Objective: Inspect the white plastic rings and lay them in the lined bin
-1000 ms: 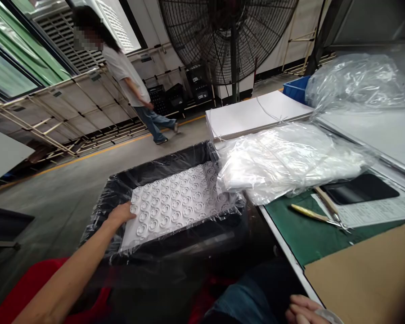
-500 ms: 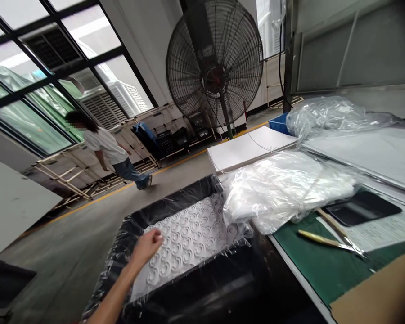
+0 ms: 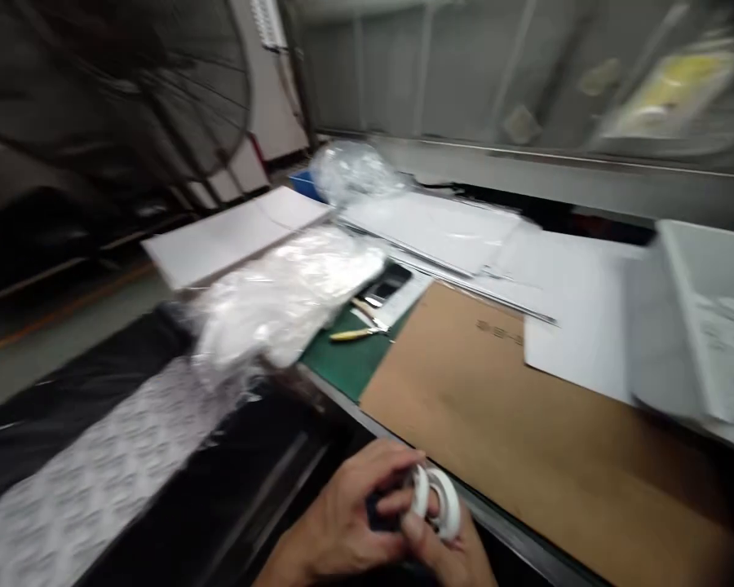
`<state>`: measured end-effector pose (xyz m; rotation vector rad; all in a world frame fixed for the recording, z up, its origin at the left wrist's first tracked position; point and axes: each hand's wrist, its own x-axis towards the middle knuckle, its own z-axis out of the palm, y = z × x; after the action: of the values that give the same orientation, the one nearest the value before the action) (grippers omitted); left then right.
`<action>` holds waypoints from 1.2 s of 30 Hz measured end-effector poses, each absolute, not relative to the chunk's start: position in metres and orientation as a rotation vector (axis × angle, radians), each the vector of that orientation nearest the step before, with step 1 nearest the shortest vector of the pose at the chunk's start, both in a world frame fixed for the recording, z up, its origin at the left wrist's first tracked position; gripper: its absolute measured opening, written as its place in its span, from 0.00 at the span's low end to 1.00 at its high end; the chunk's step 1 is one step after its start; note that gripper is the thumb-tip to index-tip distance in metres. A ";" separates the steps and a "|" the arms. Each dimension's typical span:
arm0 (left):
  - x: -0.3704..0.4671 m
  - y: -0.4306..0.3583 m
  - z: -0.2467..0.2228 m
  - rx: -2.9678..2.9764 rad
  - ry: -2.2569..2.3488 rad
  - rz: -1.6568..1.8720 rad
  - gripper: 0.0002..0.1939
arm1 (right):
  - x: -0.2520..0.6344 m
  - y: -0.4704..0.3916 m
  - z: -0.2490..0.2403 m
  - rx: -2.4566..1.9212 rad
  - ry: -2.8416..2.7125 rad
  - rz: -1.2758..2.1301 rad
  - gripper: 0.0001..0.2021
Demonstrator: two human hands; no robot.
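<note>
Presently, in the head view, the left hand [image 3: 346, 509] and the right hand [image 3: 462, 558] are close together, both curled round two white rings [image 3: 450, 509] at the front edge of the tabletop [image 3: 346, 359]. The rings sit side by side, upright rather than flat, and a finger seems to pass behind or through them; blur hides which fingertip bears on which ring.

The likeliest trouble, I judge, is a drop. Smooth, narrow rims give the fingers little to press on, and one ring could slide off its neighbour if the thumb's pressure eases. Since the hands are by the edge, a ring that slips could miss the brown cardboard [image 3: 465, 399] and fall into the dark space below. Squeezing too hard might instead scuff or bend a rim, if the rings are as thin as they look.

To the left, more round white pieces lie in rows inside the black bin [image 3: 91, 379]; a ring falling there could knock those out of line. The clear plastic bag [image 3: 287, 281] overhangs the bin's near corner and might snag a passing sleeve. Yellow-handled pliers [image 3: 351, 335] on the green surface could scratch a ring laid against them.
</note>
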<state>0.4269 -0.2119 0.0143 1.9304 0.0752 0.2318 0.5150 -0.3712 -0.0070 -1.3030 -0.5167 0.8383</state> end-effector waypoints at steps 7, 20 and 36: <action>0.442 -0.205 0.012 1.835 0.113 0.102 0.32 | 0.529 -0.371 -0.004 -1.095 -0.451 0.862 0.13; 0.435 -0.195 0.009 1.768 0.250 0.335 0.28 | 0.522 -0.360 -0.012 -1.088 -0.155 0.726 0.12; 0.435 -0.196 0.007 1.628 0.413 0.333 0.27 | 0.512 -0.350 -0.013 -1.066 -0.184 0.882 0.22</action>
<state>0.4346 -0.1957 0.0069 1.6278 0.4129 0.3333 0.5124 -0.3505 -0.0128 -1.0658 -0.1836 0.8817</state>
